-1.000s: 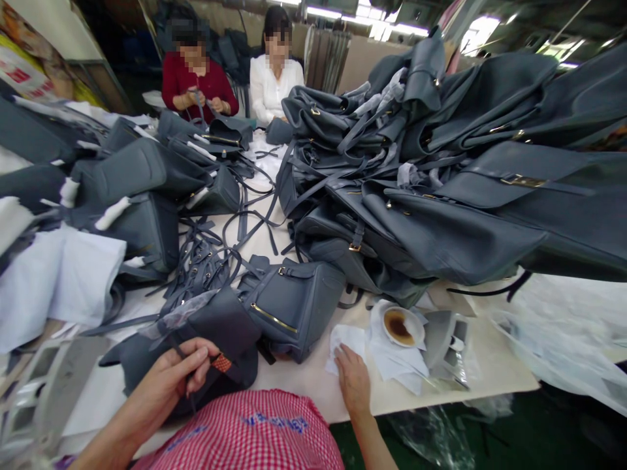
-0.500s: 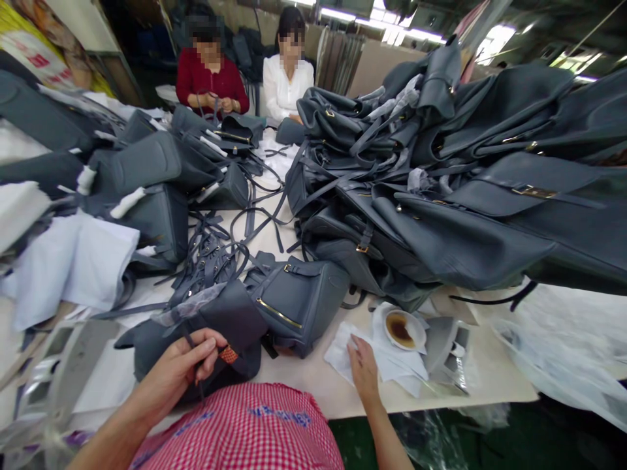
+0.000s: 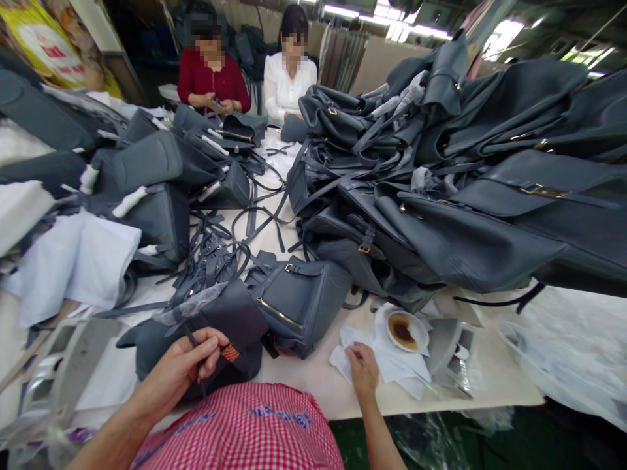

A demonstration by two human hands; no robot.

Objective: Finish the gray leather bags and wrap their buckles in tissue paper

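My left hand [image 3: 196, 358] is closed around a thin dark strap [image 3: 189, 334], which shows above the fingers and hangs below them. Just behind it lies a dark grey leather bag [image 3: 240, 316] with its flap up and clear film on it. A small orange-red patterned piece [image 3: 230, 353] sits by my knuckles. With fingertips and thumb together, my right hand [image 3: 365, 372] pinches the edge of a thin white cloth [image 3: 344, 362]; whether it is fabric or tissue I cannot tell. Beside it is a white dish [image 3: 407, 329] of brown liquid.
A tall heap of dark bags [image 3: 441, 215] covers the right side; more bags [image 3: 147, 160] fill the left. A zippered bag [image 3: 301, 303] stands in the middle, near loose straps [image 3: 208, 258]. Grey holders [image 3: 448, 346] flank the work area. Two people [image 3: 213, 78] sit opposite.
My right hand has gone from resting with extended fingers on the white cloth to pinching it, drawing its edge slightly to the right. My left hand has hardly moved.
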